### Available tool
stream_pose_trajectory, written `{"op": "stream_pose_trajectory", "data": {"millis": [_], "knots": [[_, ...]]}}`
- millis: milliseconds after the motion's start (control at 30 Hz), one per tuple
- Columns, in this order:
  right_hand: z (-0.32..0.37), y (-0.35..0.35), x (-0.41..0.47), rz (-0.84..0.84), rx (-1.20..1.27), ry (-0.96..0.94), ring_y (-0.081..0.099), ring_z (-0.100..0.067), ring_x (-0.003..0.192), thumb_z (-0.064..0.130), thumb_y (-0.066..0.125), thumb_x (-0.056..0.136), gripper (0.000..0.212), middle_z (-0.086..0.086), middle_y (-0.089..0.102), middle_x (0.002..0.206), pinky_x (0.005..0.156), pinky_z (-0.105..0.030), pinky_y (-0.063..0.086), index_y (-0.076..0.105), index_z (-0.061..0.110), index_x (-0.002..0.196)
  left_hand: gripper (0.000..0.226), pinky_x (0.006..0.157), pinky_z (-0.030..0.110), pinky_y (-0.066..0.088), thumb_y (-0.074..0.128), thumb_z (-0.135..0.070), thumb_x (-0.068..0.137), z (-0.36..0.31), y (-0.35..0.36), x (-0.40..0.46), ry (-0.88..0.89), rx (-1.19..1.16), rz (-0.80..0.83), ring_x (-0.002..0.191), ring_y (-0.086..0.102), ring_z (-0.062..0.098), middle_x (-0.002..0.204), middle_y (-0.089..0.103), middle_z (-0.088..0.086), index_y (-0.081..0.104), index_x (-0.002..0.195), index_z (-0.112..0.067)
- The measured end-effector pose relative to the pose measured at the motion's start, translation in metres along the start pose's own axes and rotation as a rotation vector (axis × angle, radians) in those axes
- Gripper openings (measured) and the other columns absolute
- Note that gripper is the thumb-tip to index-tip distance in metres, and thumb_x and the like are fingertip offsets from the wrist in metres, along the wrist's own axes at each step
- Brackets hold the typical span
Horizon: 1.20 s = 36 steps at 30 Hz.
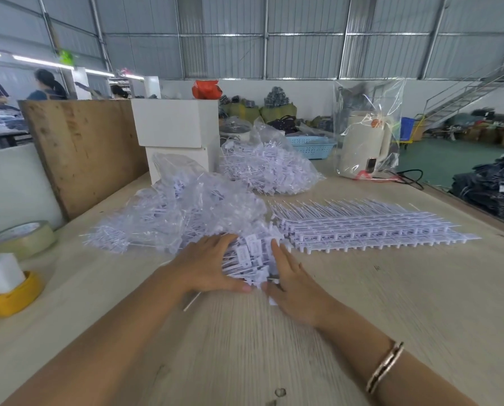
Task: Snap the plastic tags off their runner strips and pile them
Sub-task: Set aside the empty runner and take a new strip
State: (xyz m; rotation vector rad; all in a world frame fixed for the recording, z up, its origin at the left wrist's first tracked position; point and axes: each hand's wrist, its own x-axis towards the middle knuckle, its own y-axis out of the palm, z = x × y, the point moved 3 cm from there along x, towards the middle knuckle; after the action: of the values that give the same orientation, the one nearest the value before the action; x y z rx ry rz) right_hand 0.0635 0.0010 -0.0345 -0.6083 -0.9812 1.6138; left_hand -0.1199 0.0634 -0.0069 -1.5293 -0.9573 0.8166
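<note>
A pale wooden table (391,303) carries everything. Heaped in clear bags (186,206) at its middle are white plastic tags, thin stems tangled. To the right lie flat stacked runner strips (362,227), tags still attached in rows. Nearest, a small loose pile of tags (252,259), white rectangular heads with spiky stems, sits between the left hand (206,265) and right hand (296,285), both with straight fingers pressing its sides
</note>
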Motion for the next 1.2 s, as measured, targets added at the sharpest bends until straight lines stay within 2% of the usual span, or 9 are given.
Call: {"op": "stream_pose_trajectory", "data": {"millis": [200, 300, 433, 567, 667, 767, 867, 1033, 1200], "knots": [[-0.007, -0.008, -0.002, -0.012, 0.081, 0.015, -0.014, -0.009, 0.144, 0.072, 0.055, 0.074, 0.110, 0.011, -0.020, 0.157, 0.115, -0.042, -0.009, -0.022, 0.037, 0.145, 0.119, 0.113, 0.040, 0.019, 0.057, -0.086, 0.055, 0.000, -0.003, -0.010, 0.012, 0.031, -0.066, 0.140, 0.015, 0.016, 0.154, 0.011, -0.008, 0.002, 0.147, -0.032], [-0.013, -0.012, -0.002, -0.064, 0.041, 0.004, -0.010, -0.008, 0.145, 0.068, 0.054, 0.078, 0.105, 0.011, -0.010, 0.158, 0.115, -0.041, -0.008, -0.017, 0.035, 0.147, 0.124, 0.114, 0.035, 0.001, 0.053, -0.090, 0.051, -0.021, 0.003, -0.019, 0.121, 0.024, -0.138, 0.141, -0.003, 0.009, 0.153, -0.005, -0.016, -0.004, 0.146, -0.034], [-0.013, -0.014, 0.001, -0.111, 0.074, 0.016, 0.007, -0.012, 0.145, 0.058, 0.047, 0.088, 0.087, 0.010, 0.009, 0.158, 0.119, -0.043, 0.000, -0.008, 0.032, 0.150, 0.102, 0.108, 0.034, -0.023, 0.034, -0.090, 0.064, -0.047, 0.014, -0.018, 0.257, 0.126, -0.233, 0.140, -0.018, 0.005, 0.154, -0.016, -0.015, -0.005, 0.145, -0.041], [-0.011, -0.017, -0.001, -0.152, 0.288, 0.011, 0.025, -0.006, 0.136, 0.054, 0.042, 0.093, 0.070, 0.011, 0.022, 0.155, 0.116, -0.039, 0.021, 0.004, 0.037, 0.150, 0.077, 0.115, 0.044, -0.013, 0.021, -0.078, 0.081, -0.041, 0.018, -0.004, 0.193, 0.211, -0.282, 0.145, -0.006, 0.014, 0.158, -0.003, -0.009, 0.010, 0.147, -0.040], [-0.014, -0.020, -0.004, -0.148, 0.317, 0.031, 0.016, -0.009, 0.143, 0.056, 0.041, 0.091, 0.072, 0.012, 0.018, 0.155, 0.117, -0.041, 0.021, 0.007, 0.034, 0.151, 0.070, 0.116, 0.044, -0.006, 0.026, -0.071, 0.086, -0.034, 0.015, 0.006, 0.171, 0.252, -0.301, 0.145, 0.002, 0.016, 0.158, 0.004, -0.007, 0.016, 0.147, -0.037], [-0.015, -0.020, -0.005, -0.146, 0.340, 0.038, 0.013, -0.008, 0.144, 0.056, 0.041, 0.091, 0.070, 0.011, 0.020, 0.155, 0.117, -0.041, 0.020, 0.013, 0.034, 0.150, 0.071, 0.115, 0.045, -0.008, 0.028, -0.072, 0.086, -0.032, 0.012, 0.013, 0.152, 0.249, -0.271, 0.145, -0.008, 0.018, 0.159, -0.002, -0.007, 0.013, 0.147, -0.038], [-0.015, -0.022, -0.002, -0.216, 0.328, 0.046, 0.028, -0.010, 0.137, 0.043, 0.045, 0.095, 0.057, 0.007, 0.030, 0.149, 0.111, -0.028, 0.025, 0.028, 0.028, 0.147, 0.077, 0.111, 0.043, -0.009, 0.038, -0.074, 0.081, -0.036, 0.011, 0.007, 0.205, 0.198, -0.332, 0.143, -0.018, 0.016, 0.158, -0.007, -0.010, 0.013, 0.146, -0.041], [-0.013, -0.033, 0.000, -0.439, 0.267, 0.014, 0.051, -0.009, 0.109, 0.018, 0.049, 0.096, 0.031, 0.004, 0.055, 0.118, 0.080, 0.003, 0.029, 0.058, 0.015, 0.126, 0.064, 0.110, 0.035, -0.012, 0.038, -0.065, 0.088, -0.057, 0.020, -0.003, 0.322, 0.189, -0.378, 0.144, -0.012, 0.012, 0.159, 0.000, -0.007, 0.023, 0.145, -0.039], [-0.012, -0.031, -0.002, -0.378, 0.249, -0.029, 0.050, -0.007, 0.105, 0.018, 0.051, 0.094, 0.028, 0.007, 0.054, 0.110, 0.088, -0.016, 0.035, 0.062, 0.022, 0.120, 0.044, 0.113, 0.034, -0.006, 0.032, -0.046, 0.099, -0.053, 0.020, 0.018, 0.287, 0.178, -0.336, 0.145, 0.004, 0.011, 0.159, 0.009, -0.006, 0.030, 0.143, -0.041]]}}
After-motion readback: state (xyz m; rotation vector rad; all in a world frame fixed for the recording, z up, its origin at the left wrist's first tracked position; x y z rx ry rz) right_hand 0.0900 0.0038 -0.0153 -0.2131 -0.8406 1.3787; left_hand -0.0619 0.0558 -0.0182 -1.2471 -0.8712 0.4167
